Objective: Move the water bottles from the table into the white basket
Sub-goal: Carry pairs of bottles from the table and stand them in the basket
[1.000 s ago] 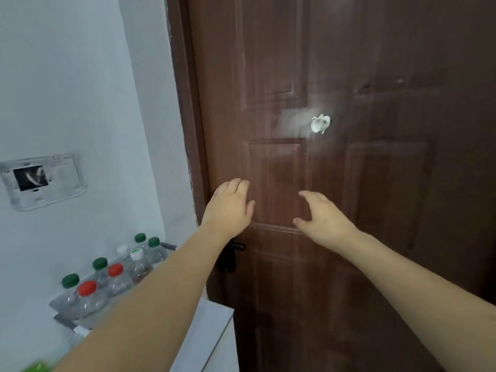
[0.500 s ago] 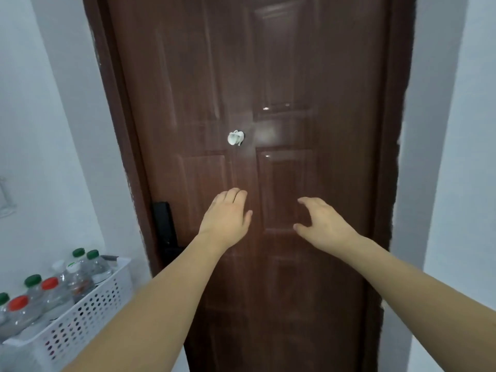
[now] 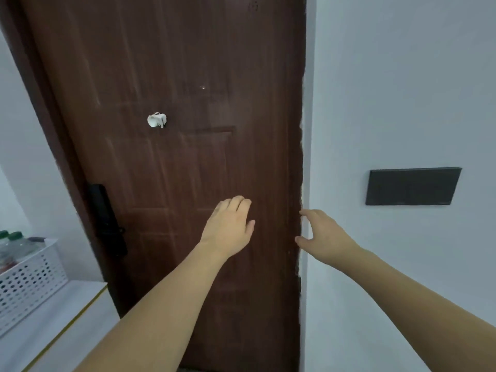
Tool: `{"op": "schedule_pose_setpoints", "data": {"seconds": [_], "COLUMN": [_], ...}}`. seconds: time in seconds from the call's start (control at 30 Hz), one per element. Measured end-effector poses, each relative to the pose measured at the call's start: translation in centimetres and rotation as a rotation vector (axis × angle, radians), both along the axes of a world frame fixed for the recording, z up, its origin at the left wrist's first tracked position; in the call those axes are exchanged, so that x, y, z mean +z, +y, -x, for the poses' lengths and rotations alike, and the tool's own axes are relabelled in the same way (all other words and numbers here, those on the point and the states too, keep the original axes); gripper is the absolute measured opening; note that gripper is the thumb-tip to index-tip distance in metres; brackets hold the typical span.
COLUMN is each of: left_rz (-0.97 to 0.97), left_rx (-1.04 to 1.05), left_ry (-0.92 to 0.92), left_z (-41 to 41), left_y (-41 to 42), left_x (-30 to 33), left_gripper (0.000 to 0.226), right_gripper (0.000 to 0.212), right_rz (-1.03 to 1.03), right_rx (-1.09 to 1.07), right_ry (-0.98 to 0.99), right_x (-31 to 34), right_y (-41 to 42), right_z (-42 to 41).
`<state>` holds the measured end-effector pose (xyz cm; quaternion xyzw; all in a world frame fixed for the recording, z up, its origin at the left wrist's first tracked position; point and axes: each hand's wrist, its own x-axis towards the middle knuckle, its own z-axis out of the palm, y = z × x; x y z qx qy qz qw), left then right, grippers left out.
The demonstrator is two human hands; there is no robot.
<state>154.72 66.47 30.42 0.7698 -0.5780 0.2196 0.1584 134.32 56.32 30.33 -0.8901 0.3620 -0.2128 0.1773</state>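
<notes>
The white perforated basket [image 3: 29, 277] stands at the far left edge on a white table [image 3: 53, 326]. Clear water bottles [image 3: 16, 245] with green caps lie inside it, partly cut off by the frame. My left hand [image 3: 228, 226] is raised in front of the brown door, fingers relaxed, holding nothing. My right hand [image 3: 319, 234] hovers at the door's right edge, fingers loosely spread and empty. Both hands are far to the right of the basket.
A brown door [image 3: 174, 130] fills the middle, with a black lock handle [image 3: 107, 221] on its left side and a white hook [image 3: 157, 120] on it. A dark panel [image 3: 412, 186] hangs on the white wall at right.
The view has swung to the right: the basket and bottles slid to the left edge, the dark wall panel came into sight. Both hands stay raised and empty.
</notes>
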Motion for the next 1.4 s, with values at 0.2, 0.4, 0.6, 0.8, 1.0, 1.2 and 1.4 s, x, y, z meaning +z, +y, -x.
{"op": "schedule_pose_setpoints", "data": {"seconds": [0.2, 0.4, 0.6, 0.8, 1.0, 1.2, 1.4], "left_rz": [-0.029, -0.027, 0.007, -0.009, -0.039, -0.041, 0.015], "left_rx": [-0.006, -0.028, 0.003, 0.033, -0.004, 0.0, 0.048], "left_ry": [0.001, -0.042, -0.066, -0.034, -0.017, 0.009, 0.008], "left_z": [3.6, 11.1, 20.0, 29.1, 34.2, 39.7, 46.9], "left_y": [-3.1, -5.4, -7.0, -7.9, -9.9, -11.4, -13.5], "left_x": [-0.4, 0.6, 1.1, -0.3, -0.2, 0.1, 1.4], "left_gripper": [0.053, 0.052, 0.052, 0.053, 0.054, 0.053, 0.056], "right_gripper": [0.066, 0.067, 0.067, 0.067, 0.066, 0.067, 0.067], "right_rz": [0.012, -0.009, 0.012, 0.002, 0.016, 0.048, 0.051], "right_rx": [-0.056, -0.052, 0.029, 0.051, 0.039, 0.033, 0.054], "right_ry": [0.011, -0.045, -0.079, -0.025, -0.027, -0.034, -0.039], "right_x": [0.4, 1.0, 1.0, 0.3, 1.1, 2.1, 1.7], "right_y": [-2.3, -4.6, -7.2, -9.1, -10.1, -11.7, -14.8], "right_z": [4.9, 12.5, 20.5, 28.8, 34.0, 39.4, 47.1]}}
